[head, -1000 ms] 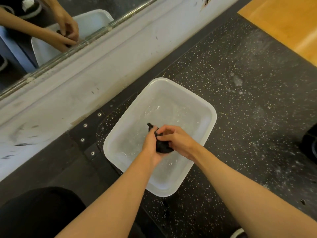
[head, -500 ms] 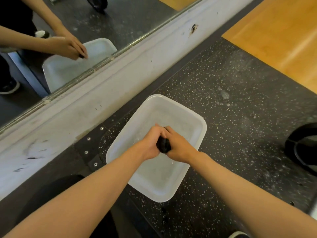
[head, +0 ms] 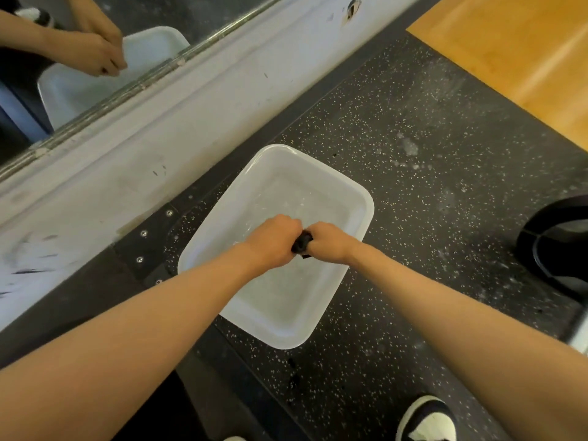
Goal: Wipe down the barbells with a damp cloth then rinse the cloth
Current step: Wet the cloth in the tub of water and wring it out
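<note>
A small black cloth (head: 302, 244) is bunched tight between my two fists above a white plastic tub (head: 366, 202) that holds a little water. My left hand (head: 273, 241) grips one end of the cloth and my right hand (head: 329, 243) grips the other end. Only a short dark twist of the cloth shows between them. The tub stands on the speckled black rubber floor. No barbell bar is plainly in view.
A white wall base with a mirror (head: 95, 58) runs along the left and reflects my hands and the tub. A black weight plate (head: 556, 243) lies at the right edge. Wooden flooring (head: 525, 52) is at the top right. My shoe (head: 426, 421) is at the bottom.
My hands lifted the cloth out of the water and closed round it, squeezing it into a tight twist. My head view has drawn back from the tub.
</note>
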Available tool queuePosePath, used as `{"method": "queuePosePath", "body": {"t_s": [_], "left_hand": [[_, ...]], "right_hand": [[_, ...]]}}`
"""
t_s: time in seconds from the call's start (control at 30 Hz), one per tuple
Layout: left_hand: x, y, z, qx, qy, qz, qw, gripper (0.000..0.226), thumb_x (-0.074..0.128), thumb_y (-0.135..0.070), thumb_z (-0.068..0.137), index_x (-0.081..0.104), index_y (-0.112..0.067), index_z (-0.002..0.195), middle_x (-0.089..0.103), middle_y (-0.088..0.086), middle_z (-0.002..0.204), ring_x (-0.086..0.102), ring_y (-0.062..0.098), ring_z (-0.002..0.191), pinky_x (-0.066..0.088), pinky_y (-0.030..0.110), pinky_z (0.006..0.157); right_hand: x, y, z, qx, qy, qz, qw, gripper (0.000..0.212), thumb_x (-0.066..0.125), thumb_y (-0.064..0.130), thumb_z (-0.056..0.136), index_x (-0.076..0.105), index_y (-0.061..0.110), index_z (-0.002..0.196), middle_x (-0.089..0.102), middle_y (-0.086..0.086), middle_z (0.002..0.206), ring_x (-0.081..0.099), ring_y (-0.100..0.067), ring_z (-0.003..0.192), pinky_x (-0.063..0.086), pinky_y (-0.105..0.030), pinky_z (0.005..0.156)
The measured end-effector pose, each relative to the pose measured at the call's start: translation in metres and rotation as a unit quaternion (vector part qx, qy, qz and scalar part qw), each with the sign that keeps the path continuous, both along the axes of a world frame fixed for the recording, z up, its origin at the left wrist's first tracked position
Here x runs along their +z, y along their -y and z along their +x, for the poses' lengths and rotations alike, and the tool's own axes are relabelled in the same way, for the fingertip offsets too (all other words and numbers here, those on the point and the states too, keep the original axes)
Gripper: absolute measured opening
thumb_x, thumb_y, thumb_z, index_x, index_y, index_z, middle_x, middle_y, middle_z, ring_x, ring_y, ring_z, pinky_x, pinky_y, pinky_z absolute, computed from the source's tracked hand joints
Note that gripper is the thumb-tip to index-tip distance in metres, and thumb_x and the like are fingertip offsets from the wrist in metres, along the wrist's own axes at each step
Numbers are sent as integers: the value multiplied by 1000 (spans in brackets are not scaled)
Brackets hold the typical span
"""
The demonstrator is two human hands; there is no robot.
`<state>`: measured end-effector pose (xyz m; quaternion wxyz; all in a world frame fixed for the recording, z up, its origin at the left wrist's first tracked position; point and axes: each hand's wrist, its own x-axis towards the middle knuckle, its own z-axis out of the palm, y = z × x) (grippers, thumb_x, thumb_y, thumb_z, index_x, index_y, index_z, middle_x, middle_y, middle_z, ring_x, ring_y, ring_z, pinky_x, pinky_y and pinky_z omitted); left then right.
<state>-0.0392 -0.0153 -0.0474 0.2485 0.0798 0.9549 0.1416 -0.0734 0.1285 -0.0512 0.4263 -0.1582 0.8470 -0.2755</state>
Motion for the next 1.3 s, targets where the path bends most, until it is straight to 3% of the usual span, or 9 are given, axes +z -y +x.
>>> {"method": "queuePosePath", "body": {"t_s": [0.1,0.23,0.37,0.5,0.8,0.9,1.1,1.2,1.3], "left_hand": [[4,4,-9,79,72,27,994,15,73,-17,82,59,-15,88,64,8,85,63,29,82,42,33,64],[13,-5,-6,255,290,211,898,22,69,6,74,59,-12,83,47,4,66,39,15,57,31,25,50],[13,-18,-2,261,301,179,899,26,59,13,70,49,-11,67,39,6,61,30,16,54,26,24,48],[7,-21,0,207,190,40,959,11,56,1,80,54,-9,74,55,9,70,47,22,57,36,27,50],[6,-15,4,74,-53,-34,995,14,59,-8,82,56,-15,70,52,1,63,55,26,64,42,30,56],[8,-7,-13,191,106,45,975,12,57,0,83,59,-12,80,54,6,74,51,24,67,42,30,59],[19,11,-15,283,393,272,831,41,46,21,73,37,-17,62,28,2,58,15,11,44,12,23,44],[20,6,-12,260,434,242,828,44,48,20,75,32,-19,60,24,1,59,15,10,44,13,21,42],[24,2,-11,225,407,191,864,42,53,17,73,34,-18,62,27,1,57,20,12,46,17,23,44]], "right_hand": [[-9,-14,16,-56,-118,-101,986,66,67,7,81,40,14,141,61,-6,112,57,-18,90,47,-33,75],[-16,-16,36,108,-291,-64,949,106,76,12,75,13,23,159,40,-8,131,46,-25,110,52,-38,68],[-13,-6,31,111,-416,-12,903,52,88,14,67,59,4,108,57,-12,95,59,-32,70,32,-33,44],[2,3,23,171,-370,136,903,6,59,12,91,55,12,86,62,-6,80,58,-32,68,34,-34,57],[12,9,-8,70,-29,76,994,18,60,10,86,55,10,68,58,-5,64,56,-26,66,40,-29,55],[10,3,0,41,-177,25,983,15,63,12,83,53,15,93,61,-3,86,61,-31,84,45,-35,61],[-11,-6,35,98,-455,-76,882,96,71,-2,68,28,9,154,40,-12,146,51,-34,102,53,-37,66],[-12,1,31,125,-493,-64,859,86,80,1,66,45,3,145,58,-15,122,52,-30,85,51,-39,62],[-8,1,28,144,-492,-36,858,44,87,3,58,65,6,96,58,-6,79,53,-27,61,27,-29,39]]}}
